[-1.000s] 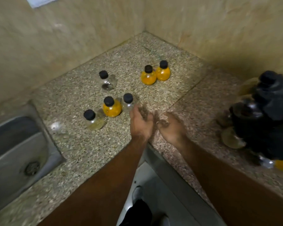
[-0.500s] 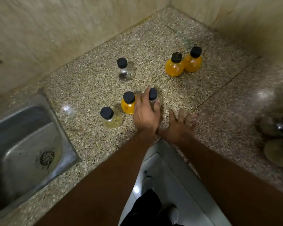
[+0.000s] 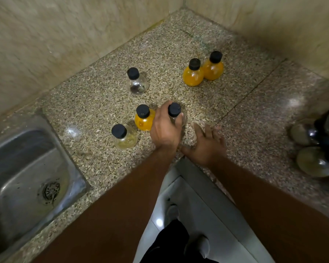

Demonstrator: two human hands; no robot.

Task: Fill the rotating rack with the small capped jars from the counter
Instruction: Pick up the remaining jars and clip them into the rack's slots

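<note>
Several small round jars with black caps stand on the speckled counter (image 3: 103,103). My left hand (image 3: 164,128) grips a clear jar (image 3: 175,112) just below its cap, near the counter's middle. Right beside that hand stands an orange jar (image 3: 143,118), and a pale-filled jar (image 3: 123,137) sits nearer the sink. A clear jar (image 3: 136,81) stands farther back. Two orange jars (image 3: 193,74) (image 3: 213,66) touch each other at the back right. My right hand (image 3: 205,143) lies open and flat on the counter's front edge. The rotating rack (image 3: 323,141) shows blurred at the right edge.
A steel sink (image 3: 27,173) with a drain is sunk into the counter at the left. Tiled walls meet in a corner behind the jars. Below the counter's inner corner I see the floor and a shoe (image 3: 201,245).
My left hand has gone from hovering near the front edge to gripping the clear jar. My right hand has spread flat on the counter. The view has swung left, away from the rack.
</note>
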